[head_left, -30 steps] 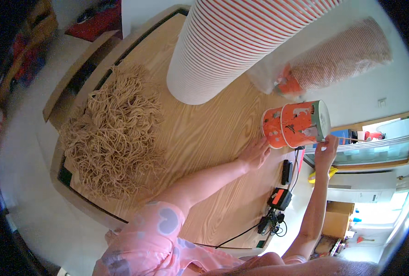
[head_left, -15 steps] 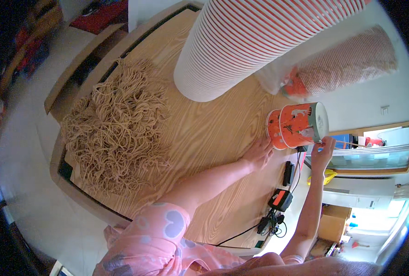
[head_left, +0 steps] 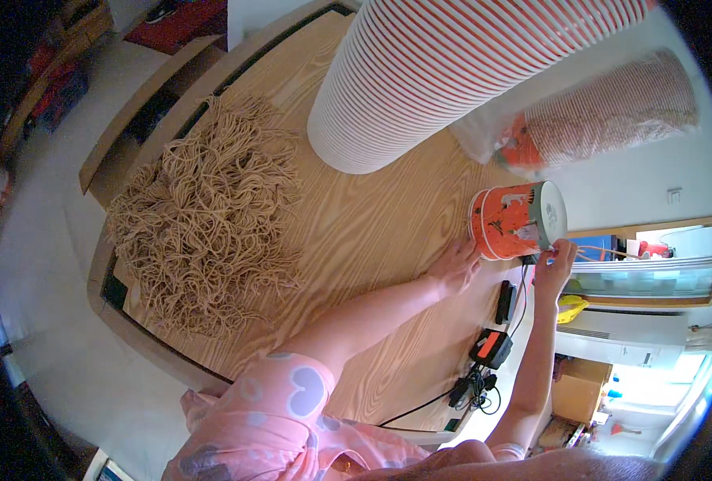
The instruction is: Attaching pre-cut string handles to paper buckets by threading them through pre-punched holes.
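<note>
- I see the task in both hands: a red-orange printed paper cup with a green band and pale round base (head_left: 510, 223), tipped on its side, its mouth end toward the left fingers and its base end toward the right fingers.
- My left hand (head_left: 454, 271) has its fingers bent at the lower part of the cup's rim, touching it; I cannot tell how firmly they grip or how wide they are spread.
- My right hand (head_left: 556, 264) has thumb and fingertips drawn together at the lower edge of the base, pinching a thin tan cord (head_left: 608, 252) that runs off to the right of those fingers.
- Left of the left fingers, well apart, a loose, tangled heap of tan string (head_left: 207, 224) lies on the wood-grain tabletop (head_left: 372, 256).
- Above the left fingers, a tall stack of nested white paper cups with red lines (head_left: 452, 80) leans up to the right.
- Above the right fingers, beyond the cup, I see a second cup stack in clear plastic wrapping (head_left: 612, 108).
- Below the fingers of both hands, near the right forearm, sit a black adapter with an orange label (head_left: 490, 348) and coiled black cables (head_left: 480, 389).
</note>
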`<state>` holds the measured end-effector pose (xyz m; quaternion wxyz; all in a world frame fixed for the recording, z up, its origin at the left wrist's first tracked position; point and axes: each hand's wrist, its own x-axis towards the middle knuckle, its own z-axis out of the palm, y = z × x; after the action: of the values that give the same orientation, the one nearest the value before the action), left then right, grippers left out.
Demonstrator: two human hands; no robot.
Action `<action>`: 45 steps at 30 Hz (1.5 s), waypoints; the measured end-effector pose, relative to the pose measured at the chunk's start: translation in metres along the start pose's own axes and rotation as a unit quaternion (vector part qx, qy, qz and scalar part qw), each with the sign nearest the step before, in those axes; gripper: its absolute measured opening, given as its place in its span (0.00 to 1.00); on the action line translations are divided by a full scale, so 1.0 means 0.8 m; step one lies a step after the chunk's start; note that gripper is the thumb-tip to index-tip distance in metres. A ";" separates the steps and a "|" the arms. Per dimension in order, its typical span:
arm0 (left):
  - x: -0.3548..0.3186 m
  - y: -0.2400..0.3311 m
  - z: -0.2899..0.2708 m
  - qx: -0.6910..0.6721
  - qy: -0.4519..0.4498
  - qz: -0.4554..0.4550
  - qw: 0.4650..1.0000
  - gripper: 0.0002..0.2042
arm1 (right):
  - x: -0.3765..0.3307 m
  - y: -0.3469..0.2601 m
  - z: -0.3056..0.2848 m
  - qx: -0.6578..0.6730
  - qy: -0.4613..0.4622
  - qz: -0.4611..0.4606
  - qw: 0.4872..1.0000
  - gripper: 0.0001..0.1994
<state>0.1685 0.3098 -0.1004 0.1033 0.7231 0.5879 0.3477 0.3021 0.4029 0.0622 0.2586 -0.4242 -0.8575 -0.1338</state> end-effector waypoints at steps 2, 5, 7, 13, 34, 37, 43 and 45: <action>0.006 0.007 -0.005 -0.009 -0.007 0.010 1.000 0.22 | 0.002 0.000 -0.010 -0.015 0.001 -0.002 1.000 0.10; 0.006 0.007 -0.007 0.023 -0.022 0.027 0.999 0.22 | 0.001 -0.002 -0.010 -0.014 0.004 -0.017 1.000 0.10; 0.004 0.005 -0.004 0.011 -0.031 0.018 0.999 0.22 | 0.000 -0.004 -0.006 -0.010 -0.002 -0.007 1.000 0.10; 0.007 0.010 -0.008 0.020 -0.037 0.020 0.999 0.23 | -0.002 0.003 -0.007 -0.032 -0.020 0.016 0.999 0.10; 0.007 0.009 -0.023 0.022 -0.110 -0.025 0.993 0.25 | 0.023 -0.037 -0.034 0.047 -0.155 0.014 0.987 0.04; 0.005 0.008 -0.018 0.034 -0.071 -0.011 0.997 0.25 | 0.025 -0.040 -0.039 0.040 -0.163 0.004 0.986 0.04; 0.007 0.008 -0.011 0.018 -0.059 -0.004 0.998 0.24 | 0.021 -0.030 -0.037 0.048 -0.146 0.001 0.988 0.05; 0.006 0.005 0.000 0.010 -0.041 -0.004 0.999 0.23 | 0.022 -0.034 -0.034 0.046 -0.155 0.009 0.987 0.05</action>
<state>0.1715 0.3134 -0.0962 0.1219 0.7355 0.5892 0.3114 0.2802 0.3859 0.0942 0.1431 -0.4352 -0.8885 -0.0247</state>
